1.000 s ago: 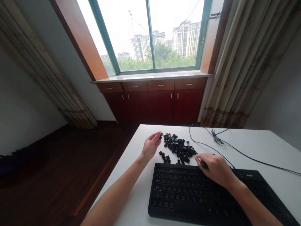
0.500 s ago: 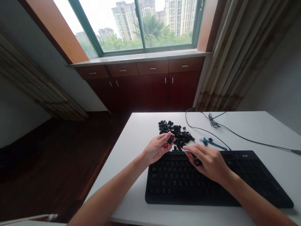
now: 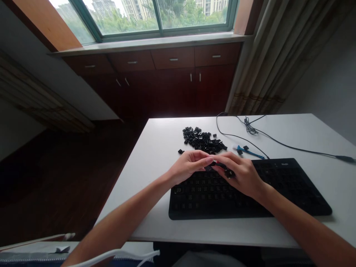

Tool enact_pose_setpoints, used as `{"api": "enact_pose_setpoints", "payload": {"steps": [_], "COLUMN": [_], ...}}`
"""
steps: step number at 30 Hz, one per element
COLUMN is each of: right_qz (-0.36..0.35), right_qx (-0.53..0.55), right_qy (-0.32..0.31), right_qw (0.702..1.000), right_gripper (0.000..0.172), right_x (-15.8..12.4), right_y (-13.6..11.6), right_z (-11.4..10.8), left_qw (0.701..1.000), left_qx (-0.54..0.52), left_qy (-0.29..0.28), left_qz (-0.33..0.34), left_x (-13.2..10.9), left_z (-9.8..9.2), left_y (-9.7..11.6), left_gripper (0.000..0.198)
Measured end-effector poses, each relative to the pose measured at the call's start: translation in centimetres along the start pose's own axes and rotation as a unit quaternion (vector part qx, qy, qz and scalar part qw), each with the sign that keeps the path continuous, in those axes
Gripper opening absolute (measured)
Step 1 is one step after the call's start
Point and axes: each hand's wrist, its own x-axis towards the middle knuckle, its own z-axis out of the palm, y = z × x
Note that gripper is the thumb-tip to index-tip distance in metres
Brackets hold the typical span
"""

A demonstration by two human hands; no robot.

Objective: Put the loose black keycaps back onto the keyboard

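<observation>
My left hand (image 3: 191,164) and my right hand (image 3: 239,171) meet above the upper left part of a black keyboard (image 3: 222,212). Between my left fingertips is a small black keycap (image 3: 208,168), partly covered by the fingers. The right fingers are closed and touch the left fingertips; another dark keycap (image 3: 229,173) sits in the curl of my right hand. Many of the keyboard's key places show without caps. Just behind the hands lies a pile of black keycaps (image 3: 203,141).
A blue brush (image 3: 251,152) lies behind the keyboard with loose keycaps beside it. A black cable (image 3: 294,147) runs over the white table (image 3: 144,159) to the right. One keycap (image 3: 181,151) lies left of the pile. Beyond stand red-brown cabinets (image 3: 167,89).
My hands have come together at the fingertips, the left one moving right. The view has tilted down. One keycap now lies apart, left of the pile.
</observation>
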Motion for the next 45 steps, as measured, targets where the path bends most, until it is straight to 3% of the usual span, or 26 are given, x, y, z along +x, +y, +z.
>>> {"api": "enact_pose_setpoints", "payload": {"steps": [10,16,19,25,36,45], "right_qz": [0.001,-0.015,-0.017,-0.014,0.008,0.001], "right_qx": [0.016,0.002,0.008,-0.022,-0.030,-0.054], "right_qy": [0.046,0.048,0.041,0.026,0.010,-0.008], "right_qw": [0.999,0.999,0.999,0.999,0.999,0.999], "right_gripper": [0.038,0.040,0.038,0.042,0.033,0.031], "right_x": [0.1,0.0,-0.1,0.0,0.0,0.0], "right_y": [-0.3,-0.4,-0.3,-0.1,0.2,0.0], "right_z": [-0.4,-0.3,-0.2,-0.3,-0.2,-0.3], "left_qw": [0.993,0.951,0.933,0.945,0.965,0.958], "left_qx": [-0.118,-0.303,-0.352,-0.322,-0.261,-0.284], "left_qy": [0.007,0.043,0.060,0.043,0.004,-0.033], "left_qz": [-0.011,-0.043,-0.047,-0.030,-0.010,0.008], "left_x": [0.4,0.8,1.0,0.9,1.1,0.9], "left_z": [0.0,-0.7,-1.1,-1.2,-1.8,-2.2], "left_y": [0.0,0.7,0.8,0.9,0.4,0.9], "left_gripper": [0.029,0.012,0.014,0.015,0.015,0.038]}}
